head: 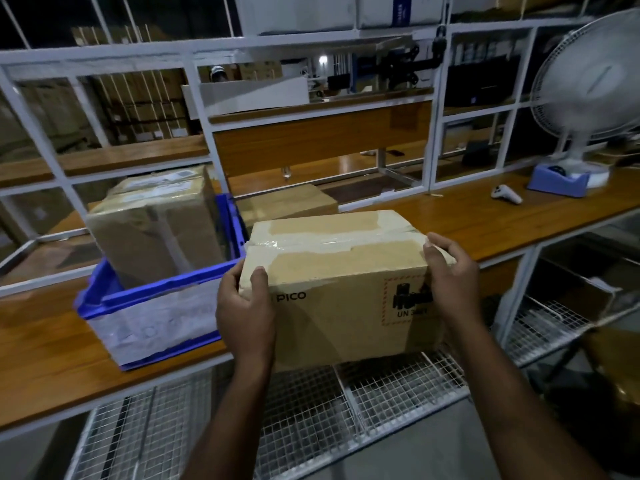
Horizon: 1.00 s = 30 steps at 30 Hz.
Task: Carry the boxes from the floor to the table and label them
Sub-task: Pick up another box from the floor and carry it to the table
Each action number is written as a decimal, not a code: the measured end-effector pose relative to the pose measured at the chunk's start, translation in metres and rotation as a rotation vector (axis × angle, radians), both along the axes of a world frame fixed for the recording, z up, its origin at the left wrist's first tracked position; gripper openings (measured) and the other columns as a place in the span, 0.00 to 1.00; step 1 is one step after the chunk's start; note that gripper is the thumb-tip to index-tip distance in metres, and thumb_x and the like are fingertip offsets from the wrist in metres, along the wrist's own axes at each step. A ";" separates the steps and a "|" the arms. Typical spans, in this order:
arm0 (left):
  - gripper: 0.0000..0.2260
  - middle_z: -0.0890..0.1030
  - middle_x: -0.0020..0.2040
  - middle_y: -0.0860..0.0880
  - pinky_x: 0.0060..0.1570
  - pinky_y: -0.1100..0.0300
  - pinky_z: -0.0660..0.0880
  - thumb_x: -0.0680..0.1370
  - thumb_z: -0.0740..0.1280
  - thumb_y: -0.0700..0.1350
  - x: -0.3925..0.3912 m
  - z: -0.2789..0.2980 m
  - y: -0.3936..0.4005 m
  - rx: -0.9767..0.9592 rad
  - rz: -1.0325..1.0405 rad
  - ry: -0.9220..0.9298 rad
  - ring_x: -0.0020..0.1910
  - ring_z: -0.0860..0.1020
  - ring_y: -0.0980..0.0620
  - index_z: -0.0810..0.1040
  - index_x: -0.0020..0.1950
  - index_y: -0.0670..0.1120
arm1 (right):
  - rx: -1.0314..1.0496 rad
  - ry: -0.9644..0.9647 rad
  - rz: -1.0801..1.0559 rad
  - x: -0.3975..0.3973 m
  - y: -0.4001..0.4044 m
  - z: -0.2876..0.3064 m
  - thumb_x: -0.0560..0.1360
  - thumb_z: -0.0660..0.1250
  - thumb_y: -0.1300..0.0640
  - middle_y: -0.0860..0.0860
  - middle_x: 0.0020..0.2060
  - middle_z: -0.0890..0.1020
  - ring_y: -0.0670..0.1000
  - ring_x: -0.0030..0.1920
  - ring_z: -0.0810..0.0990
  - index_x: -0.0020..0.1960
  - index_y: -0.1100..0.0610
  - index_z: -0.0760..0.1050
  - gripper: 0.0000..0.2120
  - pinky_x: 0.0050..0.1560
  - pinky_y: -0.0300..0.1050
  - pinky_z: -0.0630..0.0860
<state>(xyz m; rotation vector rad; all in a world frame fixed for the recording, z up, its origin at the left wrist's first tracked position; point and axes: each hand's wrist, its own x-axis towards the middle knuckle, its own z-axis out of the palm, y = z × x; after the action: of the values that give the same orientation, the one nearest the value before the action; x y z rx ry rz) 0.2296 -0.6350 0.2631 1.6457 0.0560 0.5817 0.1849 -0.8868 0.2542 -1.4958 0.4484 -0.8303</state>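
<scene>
I have the taped cardboard box (341, 289) marked PICO up in the air at the near edge of the wooden table (485, 230), its far end over the tabletop and its near face hanging out over the wire-mesh shelf (398, 386) below. My left hand (246, 311) grips the left near corner, thumb over the top edge and fingers curled round the side. My right hand (452, 275) grips the right end, fingers hooked over the top corner where the clear tape runs. Both hands are closed on the box; neither is free.

Just to the left sits a blue crate (156, 306) on the table, with another wrapped cardboard box (156, 223) standing in it. A flatter carton (287, 204) lies just beyond the one I hold, farther back on the table. Well to the right are a white handheld controller (506, 195), a pale blue tape dispenser (557, 181) and a white fan (592, 88).

I judge this to be the carrying step, at its end: the box is at the table but I cannot tell that it rests there. The next move calls for pushing it forward and lowering it flat onto the bare wood right of the crate, keeping clear of the crate's wall and the carton behind, then letting go to reach for labelling.
</scene>
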 end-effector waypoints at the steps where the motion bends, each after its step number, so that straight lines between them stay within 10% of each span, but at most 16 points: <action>1: 0.14 0.79 0.56 0.54 0.43 0.62 0.71 0.81 0.65 0.51 0.009 -0.002 -0.007 0.000 -0.004 0.007 0.50 0.76 0.57 0.78 0.66 0.50 | -0.003 0.007 -0.002 0.008 -0.008 -0.001 0.81 0.65 0.48 0.50 0.58 0.79 0.48 0.52 0.80 0.66 0.48 0.76 0.15 0.36 0.42 0.76; 24: 0.23 0.75 0.70 0.44 0.56 0.50 0.73 0.81 0.64 0.45 0.192 -0.061 -0.087 0.267 0.104 0.209 0.64 0.75 0.43 0.68 0.77 0.47 | -0.167 0.264 0.254 0.236 -0.100 -0.048 0.81 0.65 0.56 0.48 0.64 0.77 0.52 0.63 0.76 0.71 0.50 0.73 0.18 0.56 0.52 0.80; 30: 0.25 0.73 0.71 0.45 0.61 0.46 0.73 0.78 0.63 0.50 0.207 -0.070 -0.090 0.402 0.144 0.279 0.66 0.73 0.43 0.69 0.75 0.47 | -0.342 0.316 0.214 0.264 -0.098 -0.061 0.79 0.67 0.55 0.49 0.62 0.76 0.49 0.56 0.76 0.69 0.50 0.73 0.19 0.40 0.41 0.77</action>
<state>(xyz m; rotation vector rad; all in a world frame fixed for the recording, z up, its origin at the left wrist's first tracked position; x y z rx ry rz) 0.4365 -0.7250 0.1932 2.1200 0.2785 0.4883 0.4490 -0.9849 0.1934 -1.9685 0.3809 -0.5178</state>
